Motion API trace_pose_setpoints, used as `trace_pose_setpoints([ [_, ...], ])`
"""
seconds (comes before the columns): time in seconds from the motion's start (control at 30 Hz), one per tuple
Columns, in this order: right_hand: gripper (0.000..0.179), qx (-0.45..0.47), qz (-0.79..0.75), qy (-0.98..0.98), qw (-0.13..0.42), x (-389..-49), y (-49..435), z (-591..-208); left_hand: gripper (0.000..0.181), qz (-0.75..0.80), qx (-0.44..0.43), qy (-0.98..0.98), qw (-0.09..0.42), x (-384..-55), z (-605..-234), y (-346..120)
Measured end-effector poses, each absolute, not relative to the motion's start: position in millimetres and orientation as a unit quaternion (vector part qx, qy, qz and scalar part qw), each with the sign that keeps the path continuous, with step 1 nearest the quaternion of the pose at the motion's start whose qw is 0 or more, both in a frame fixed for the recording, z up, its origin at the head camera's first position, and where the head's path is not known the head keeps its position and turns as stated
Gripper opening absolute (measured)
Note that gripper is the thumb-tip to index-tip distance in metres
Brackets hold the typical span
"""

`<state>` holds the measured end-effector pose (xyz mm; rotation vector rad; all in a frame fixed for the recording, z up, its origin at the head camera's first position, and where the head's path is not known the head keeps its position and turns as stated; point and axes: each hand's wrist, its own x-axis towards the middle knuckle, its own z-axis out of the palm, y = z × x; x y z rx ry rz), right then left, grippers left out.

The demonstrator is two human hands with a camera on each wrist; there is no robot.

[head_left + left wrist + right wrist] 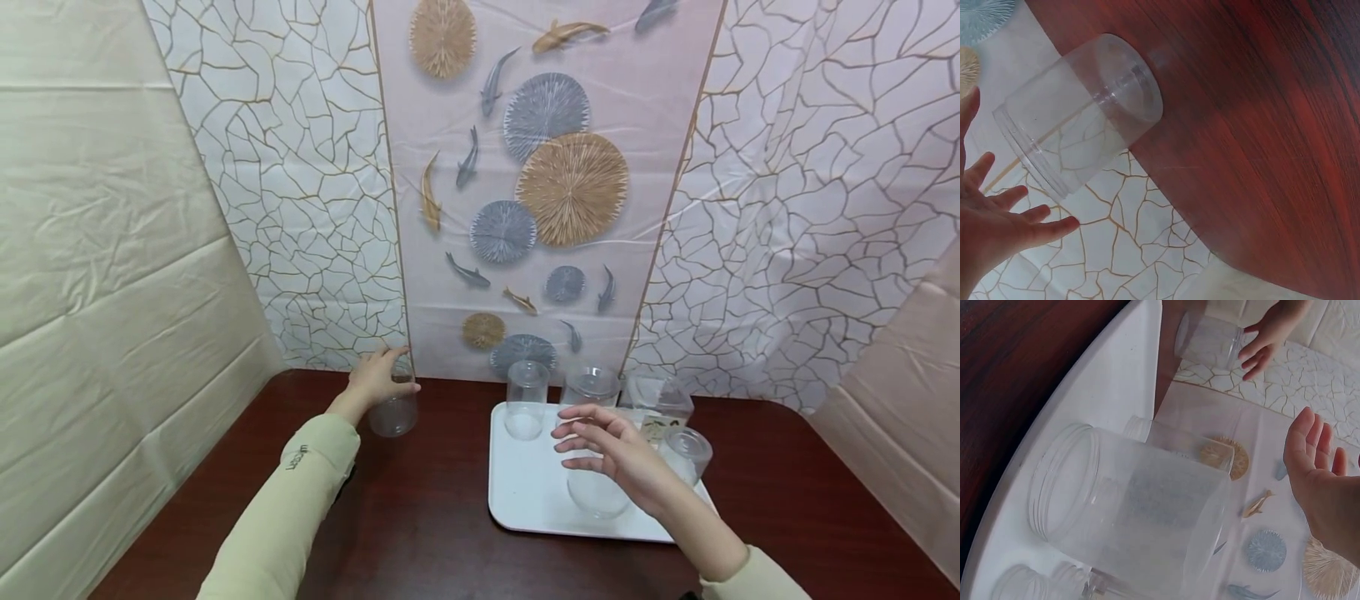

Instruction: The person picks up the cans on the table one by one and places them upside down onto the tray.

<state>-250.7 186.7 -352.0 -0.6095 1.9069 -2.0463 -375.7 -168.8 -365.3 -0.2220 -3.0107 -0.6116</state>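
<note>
A clear plastic jar (394, 414) stands upright on the dark table at the left. My left hand (373, 377) is at its rim, with fingers spread and apart from the jar in the left wrist view. On the white tray (517, 504), a large clear jar (1141, 506) stands mouth down. Above and beside it hovers my right hand (611, 450), fingers loosely bent and nothing in them. That hand hides much of the large jar in the head view.
A slim clear jar (527, 400) stands on the tray's back left. Behind are another clear jar (591, 383) and a clear boxy container (660, 398). A small tilted jar (688, 454) is at the tray's right. A patterned cloth wall (337, 250) closes off the back.
</note>
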Motion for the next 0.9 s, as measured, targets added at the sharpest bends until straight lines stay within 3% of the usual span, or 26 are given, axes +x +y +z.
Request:
trace_pose_setpoints([
  [0.1,0.017,-0.206,-0.703,0.665,0.145,-250,184,-354,0.077,-0.209,-0.047,-0.977,0.001,-377,-369,-171],
  [0.23,0.017,-0.203,-0.697,0.671,0.151,-248,183,-355,0.081,-0.208,-0.048,-0.977,0.004,-386,-379,-175],
  [0.6,0.017,-0.209,-0.694,0.671,0.16,-248,174,-353,0.081,-0.162,-0.045,-0.986,0.004,-378,-364,-164],
  [0.9,0.017,-0.2,-0.689,0.675,0.172,-247,173,-357,0.093,-0.193,-0.026,-0.979,-0.058,-385,-370,-166],
])
